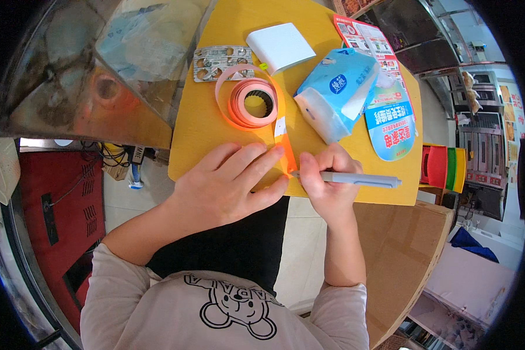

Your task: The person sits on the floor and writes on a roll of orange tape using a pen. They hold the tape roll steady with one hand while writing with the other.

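Observation:
My right hand [331,185] grips a grey-white pen [374,179], its tip on the end of an orange label strip [285,156]. The strip comes off a roll of orange price labels [237,106], loosely uncoiled on the yellow tabletop [195,156]. Fingers spread and lying flat, my left hand [224,186] rests at the table's near edge with its fingertips against the strip's left side. Part of the strip shows a white patch above the pen tip.
Behind the roll lie a silver blister pack [210,58] and a white box [280,46]. To the right are a blue tissue pack [339,87] and a printed cardboard fan [392,131]. A cardboard box [399,245] stands below the table's right side.

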{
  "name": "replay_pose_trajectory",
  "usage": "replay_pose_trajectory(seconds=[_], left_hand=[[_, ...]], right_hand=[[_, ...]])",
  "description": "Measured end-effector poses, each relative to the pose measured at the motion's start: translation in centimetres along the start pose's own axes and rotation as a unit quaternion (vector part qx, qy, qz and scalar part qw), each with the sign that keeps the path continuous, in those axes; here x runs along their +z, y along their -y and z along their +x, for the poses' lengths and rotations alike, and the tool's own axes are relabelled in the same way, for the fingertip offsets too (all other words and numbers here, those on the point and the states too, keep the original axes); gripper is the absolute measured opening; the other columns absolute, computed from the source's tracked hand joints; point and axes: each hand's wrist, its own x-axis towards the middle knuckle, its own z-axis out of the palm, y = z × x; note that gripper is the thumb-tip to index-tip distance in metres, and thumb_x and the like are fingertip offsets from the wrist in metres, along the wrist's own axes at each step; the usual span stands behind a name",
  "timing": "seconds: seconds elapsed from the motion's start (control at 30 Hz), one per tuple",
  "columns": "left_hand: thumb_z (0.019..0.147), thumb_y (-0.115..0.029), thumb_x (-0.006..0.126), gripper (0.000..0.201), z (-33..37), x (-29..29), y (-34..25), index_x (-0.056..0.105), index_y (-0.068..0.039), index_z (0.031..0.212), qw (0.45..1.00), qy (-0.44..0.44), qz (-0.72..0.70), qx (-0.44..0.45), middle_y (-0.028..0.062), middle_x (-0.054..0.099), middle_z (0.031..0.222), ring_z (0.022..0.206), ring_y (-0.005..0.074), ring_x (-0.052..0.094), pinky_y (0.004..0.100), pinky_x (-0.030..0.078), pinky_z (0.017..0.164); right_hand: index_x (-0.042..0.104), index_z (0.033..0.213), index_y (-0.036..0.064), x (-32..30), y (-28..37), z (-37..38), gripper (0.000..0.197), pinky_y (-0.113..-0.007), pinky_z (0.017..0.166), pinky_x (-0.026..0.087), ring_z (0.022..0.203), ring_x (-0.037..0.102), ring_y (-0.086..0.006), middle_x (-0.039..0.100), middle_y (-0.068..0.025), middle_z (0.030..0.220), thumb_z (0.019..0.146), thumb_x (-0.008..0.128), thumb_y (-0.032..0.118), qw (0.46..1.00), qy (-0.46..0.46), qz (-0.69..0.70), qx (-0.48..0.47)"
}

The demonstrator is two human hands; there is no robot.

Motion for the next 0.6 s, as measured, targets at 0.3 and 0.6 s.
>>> replay_pose_trajectory(seconds=[0.3, 0.6], left_hand=[[0.078, -0.023, 0.064, 0.032, -0.03, 0.09, -0.03, 0.064, -0.025, 0.109, 1.000, -0.002, -0.006, 0.000, 0.0035, 0.059, 0.120, 0.105, 0.0180, 0.058, 0.0301, 0.046, 0.087], [0.077, -0.023, 0.064, 0.033, -0.05, 0.14, 0.01, 0.063, -0.025, 0.110, 1.000, -0.002, -0.006, -0.003, 0.0036, 0.059, 0.121, 0.105, 0.0180, 0.058, 0.0298, 0.046, 0.087]], right_hand=[[0.044, 0.060, 0.0069, -0.10, -0.12, 0.24, 0.034, -0.028, 0.040, 0.032, 0.039, 0.042, -0.0161, 0.045, -0.0045, 0.052, 0.076, 0.074, 0.002, 0.998, 0.002, -0.007, -0.061], [0.043, 0.059, 0.0067, -0.10, 0.13, 0.26, 0.036, -0.028, 0.040, 0.031, 0.039, 0.041, -0.0159, 0.043, -0.0041, 0.050, 0.076, 0.074, 0.003, 0.999, -0.009, -0.012, -0.028]])
